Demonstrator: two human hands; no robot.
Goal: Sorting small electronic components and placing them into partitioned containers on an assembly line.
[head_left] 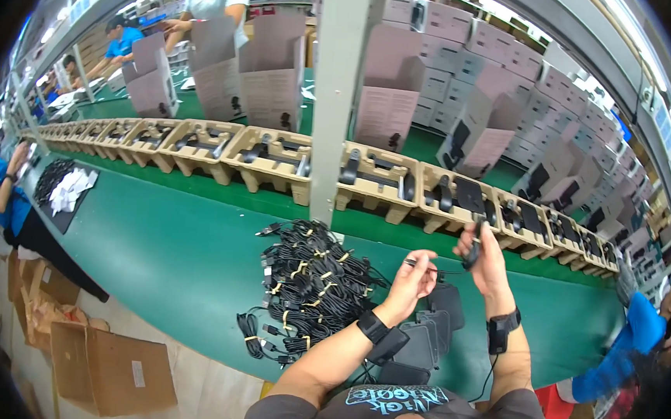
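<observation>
My left hand (412, 283) has its fingers closed around a thin black cable (446, 272), which runs across toward my right hand. In my right hand (490, 261) is a dark elongated bundle (471, 255), apparently part of that cable; the fingers hide some of it. Left of my hands lies a large heap of black cables (315, 282), many coiled and tied with pale bands. Beneath my forearms are several flat dark rectangular pieces (422, 342) on the green table (169, 248).
Beyond my hands runs a row of brown moulded trays (376, 183) with black parts inside. A grey post (336, 93) stands before them. Open cartons (386, 96) line the back. Co-workers are at both sides and behind. A cardboard box (110, 369) sits on the floor, lower left.
</observation>
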